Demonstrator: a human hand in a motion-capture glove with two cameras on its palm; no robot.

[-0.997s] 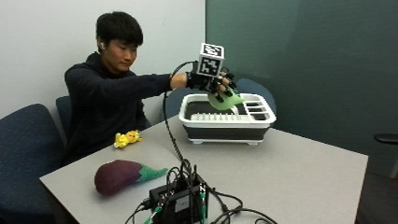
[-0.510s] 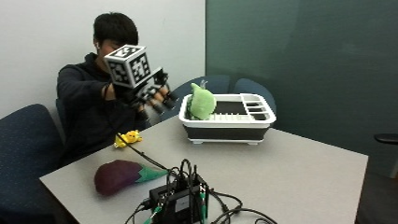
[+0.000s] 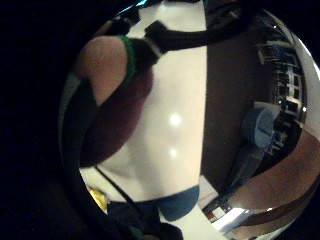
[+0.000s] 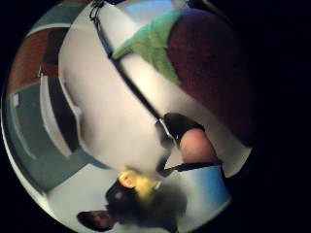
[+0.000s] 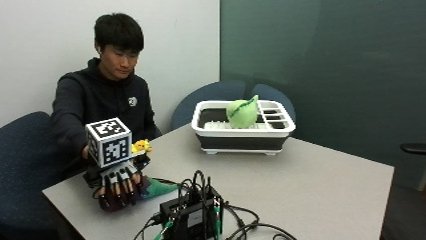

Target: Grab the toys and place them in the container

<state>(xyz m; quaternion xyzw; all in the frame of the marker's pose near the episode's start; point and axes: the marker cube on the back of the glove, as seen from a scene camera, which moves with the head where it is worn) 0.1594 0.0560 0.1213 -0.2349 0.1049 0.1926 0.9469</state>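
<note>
A purple eggplant plush (image 5: 126, 202) with a green stem end (image 5: 160, 188) lies at the table's near left corner. My gloved right hand (image 5: 120, 182) is on top of it, fingers spread and pointing down over the purple body. Both palm views show the eggplant (image 4: 214, 63) (image 3: 117, 120) close under the palm, with a fingertip (image 4: 194, 145) beside it on the table. A small yellow toy (image 5: 140, 146) sits on the table just behind the hand. A green plush (image 5: 241, 112) stands in the white and black container (image 5: 243, 140) at the far side.
A black box with a tangle of cables (image 5: 193, 215) sits at the front edge, right beside the eggplant. Blue chairs (image 5: 219, 95) stand behind the container and at the left. The table's left edge (image 5: 60, 192) is close to the hand.
The hand left the green plush in the container, swung left past the yellow toy and came down onto the eggplant at the near left corner.
</note>
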